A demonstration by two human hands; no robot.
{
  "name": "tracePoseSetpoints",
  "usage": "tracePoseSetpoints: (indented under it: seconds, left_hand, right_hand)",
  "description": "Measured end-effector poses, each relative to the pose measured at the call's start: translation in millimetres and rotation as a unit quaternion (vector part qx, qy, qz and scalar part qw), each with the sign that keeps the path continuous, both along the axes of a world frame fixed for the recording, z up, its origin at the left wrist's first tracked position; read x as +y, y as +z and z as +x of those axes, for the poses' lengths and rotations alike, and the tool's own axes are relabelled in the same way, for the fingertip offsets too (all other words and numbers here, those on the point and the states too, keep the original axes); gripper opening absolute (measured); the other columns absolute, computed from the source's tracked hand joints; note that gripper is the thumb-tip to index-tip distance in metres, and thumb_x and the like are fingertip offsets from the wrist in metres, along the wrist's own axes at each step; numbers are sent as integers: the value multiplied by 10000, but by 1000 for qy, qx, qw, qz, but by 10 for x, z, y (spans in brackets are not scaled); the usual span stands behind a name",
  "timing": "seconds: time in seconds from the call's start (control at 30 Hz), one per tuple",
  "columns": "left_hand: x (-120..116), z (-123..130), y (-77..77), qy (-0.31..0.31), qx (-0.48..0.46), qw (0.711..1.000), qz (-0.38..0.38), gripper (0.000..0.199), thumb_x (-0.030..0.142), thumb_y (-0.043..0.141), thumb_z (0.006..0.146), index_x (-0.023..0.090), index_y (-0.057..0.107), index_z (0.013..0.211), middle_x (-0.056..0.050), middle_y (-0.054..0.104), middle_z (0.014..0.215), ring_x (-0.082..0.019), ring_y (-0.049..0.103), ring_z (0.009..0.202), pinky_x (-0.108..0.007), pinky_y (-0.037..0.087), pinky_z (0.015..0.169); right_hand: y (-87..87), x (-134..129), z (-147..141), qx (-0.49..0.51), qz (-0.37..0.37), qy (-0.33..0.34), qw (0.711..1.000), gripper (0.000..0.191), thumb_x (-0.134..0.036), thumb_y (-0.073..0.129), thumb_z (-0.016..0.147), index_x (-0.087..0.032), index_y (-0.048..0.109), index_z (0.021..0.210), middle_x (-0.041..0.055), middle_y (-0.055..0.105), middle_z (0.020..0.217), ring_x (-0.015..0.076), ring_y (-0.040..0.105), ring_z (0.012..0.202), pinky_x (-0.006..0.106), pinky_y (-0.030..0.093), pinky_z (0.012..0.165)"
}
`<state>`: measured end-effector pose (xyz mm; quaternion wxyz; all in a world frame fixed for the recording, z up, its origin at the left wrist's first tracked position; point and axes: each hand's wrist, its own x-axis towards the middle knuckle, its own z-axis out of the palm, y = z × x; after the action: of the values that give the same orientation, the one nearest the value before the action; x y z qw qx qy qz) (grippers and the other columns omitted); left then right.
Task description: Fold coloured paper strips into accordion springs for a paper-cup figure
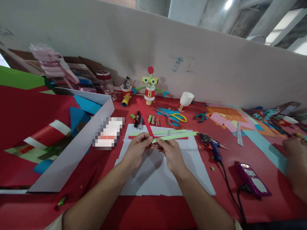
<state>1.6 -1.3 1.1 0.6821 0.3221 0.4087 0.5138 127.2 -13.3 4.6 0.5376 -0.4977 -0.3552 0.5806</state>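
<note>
My left hand is closed at the lower end of a red paper strip, which slants up and to the left. My right hand pinches a light green paper strip that reaches out to the right. The ends of both strips meet between my fingertips; whether they are stuck together I cannot tell. Beneath my hands lies white paper. Another green strip and another red strip rest on its far part, behind my fingers.
A paper-cup robot figure stands by the wall. Scissors, pleated paper pieces and stacked cups are nearby. A glue gun and purple power strip lie right, a box left. Another person's hand shows far right.
</note>
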Motion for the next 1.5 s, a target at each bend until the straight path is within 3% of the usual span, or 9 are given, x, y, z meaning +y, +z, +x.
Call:
tracePoseSetpoints:
  seconds: [0.13,0.3,0.43,0.57,0.9,1.03,1.17,1.3,1.5]
  left_hand:
    - [2,-37,21,-26,28,999,34,155,293,735,677,173,649,725,17,601,678,-93,535,628,-227,414,628]
    - [12,-69,44,-49,28,998,21,162,249,758,638,162,699,760,-22,651,729,-126,572,696,-246,432,665]
    - [4,-40,52,-2,36,999,11,150,226,777,595,150,696,696,-19,652,666,-119,560,635,-248,426,634]
    - [-19,10,35,50,33,998,15,135,216,778,577,153,673,633,-1,637,606,-114,558,602,-252,427,633]
    - [-55,58,40,61,15,998,-1,126,186,764,587,153,642,581,17,611,564,-90,525,554,-238,429,616]
    - [-36,28,15,27,-21,999,-6,112,165,759,596,154,655,634,11,633,615,-99,579,606,-236,464,663]
    - [-7,-5,-6,-1,-64,996,-61,121,140,764,587,150,681,675,-20,676,680,-133,630,667,-261,508,696]
    - [12,-8,-17,6,-63,993,-96,96,101,750,589,144,679,637,-29,682,662,-131,634,645,-261,523,690]
    - [12,-14,-7,-5,-43,996,-83,189,96,783,564,138,698,728,-34,692,710,-118,638,648,-246,519,697]
  right_hand:
    - [14,9,31,-31,12,-14,999,220,-354,714,663,-149,638,638,-2,612,554,102,523,511,227,382,498]
    - [17,14,62,-34,19,-10,999,242,-370,696,695,-153,617,625,-21,579,526,89,516,501,219,369,502]
    - [15,-5,30,-38,20,8,999,255,-404,665,723,-162,626,652,-8,613,591,98,539,539,220,396,522]
    - [0,-16,-6,-52,44,19,997,169,-327,701,680,-173,664,740,-5,645,655,120,568,609,243,459,600]
    - [12,9,24,-34,50,1,998,95,-256,667,684,-163,682,693,-25,610,603,94,516,565,232,428,591]
    - [45,17,42,-21,47,4,999,114,-277,669,682,-163,673,676,-19,612,600,93,519,566,227,421,585]
    - [73,32,80,-22,33,30,999,123,-283,684,668,-164,660,646,-25,586,552,87,511,524,211,403,522]
    - [89,35,88,-24,27,42,998,132,-295,701,648,-168,666,642,-21,602,574,97,539,533,226,434,543]
    - [41,32,87,-25,37,39,998,131,-292,733,624,-174,691,662,-18,618,560,105,544,527,249,450,568]
